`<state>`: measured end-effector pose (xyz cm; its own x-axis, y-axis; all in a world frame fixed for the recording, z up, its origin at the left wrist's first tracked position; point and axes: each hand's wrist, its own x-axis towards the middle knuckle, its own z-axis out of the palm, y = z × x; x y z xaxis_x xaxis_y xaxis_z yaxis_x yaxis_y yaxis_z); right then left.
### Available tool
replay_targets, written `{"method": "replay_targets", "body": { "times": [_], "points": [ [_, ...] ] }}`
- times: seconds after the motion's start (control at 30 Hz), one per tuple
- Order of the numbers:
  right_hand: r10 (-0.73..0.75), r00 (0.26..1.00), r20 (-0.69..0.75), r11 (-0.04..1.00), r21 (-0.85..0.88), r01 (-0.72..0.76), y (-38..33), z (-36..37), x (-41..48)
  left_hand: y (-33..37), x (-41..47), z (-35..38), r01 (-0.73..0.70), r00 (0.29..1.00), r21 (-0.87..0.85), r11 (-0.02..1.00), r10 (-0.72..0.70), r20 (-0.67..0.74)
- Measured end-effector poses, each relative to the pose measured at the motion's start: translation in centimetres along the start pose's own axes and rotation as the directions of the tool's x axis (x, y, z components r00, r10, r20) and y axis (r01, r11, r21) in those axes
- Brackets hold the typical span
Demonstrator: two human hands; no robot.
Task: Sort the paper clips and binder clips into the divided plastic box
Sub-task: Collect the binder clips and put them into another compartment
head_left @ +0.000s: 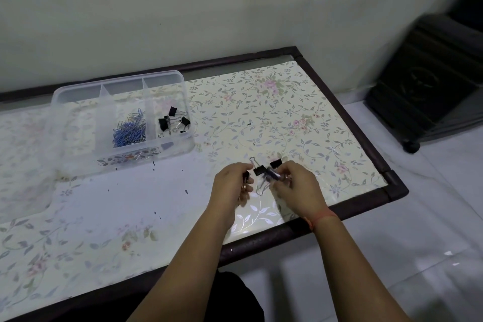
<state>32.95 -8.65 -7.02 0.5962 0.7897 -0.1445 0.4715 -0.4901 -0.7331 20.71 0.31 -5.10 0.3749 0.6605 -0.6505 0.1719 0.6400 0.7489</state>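
While both hands gather binder clips [261, 171] near the table's [339, 206] right edge, the left hand [232, 185] and right hand [294, 185] each pinch clips; a loosened pinch could drop them short of the divided box [78, 91], well apart.

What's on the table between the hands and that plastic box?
Only bare floral tabletop with tiny dark specks lies between the hands and box, per the head view.

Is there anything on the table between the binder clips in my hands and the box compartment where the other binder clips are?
Nothing visible. The binder clips sit between the left hand and right hand. The table up to the box is bare, and its right compartment is open on top.
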Motion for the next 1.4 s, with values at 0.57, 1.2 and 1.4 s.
{"method": "replay_targets", "body": {
  "times": [0.57, 1.2, 1.4],
  "points": [
    [0.385, 0.912, 0.14, 0.44, 0.841, -0.315, 0.4, -1.2, 1.5, 0.1, 2.6, 0.0, -0.456, 0.86, 0.583, 0.672, 0.501, 0.095],
    [-0.02, 0.983, -0.18, 0.979, -0.205, -0.018, 0.0, 1.8, 1.3, 0.2, 3.4, -1.4, -0.478, 0.827, 0.835, 0.273, 0.461, 0.323],
    [-0.029, 0.958, -0.287, 0.962, -0.27, -0.052, 0.1, 3.2, 1.0, -0.8, 3.4, -0.8, -0.285, 0.827, 0.897, 0.339, 0.56, 0.051]
  ]
}}
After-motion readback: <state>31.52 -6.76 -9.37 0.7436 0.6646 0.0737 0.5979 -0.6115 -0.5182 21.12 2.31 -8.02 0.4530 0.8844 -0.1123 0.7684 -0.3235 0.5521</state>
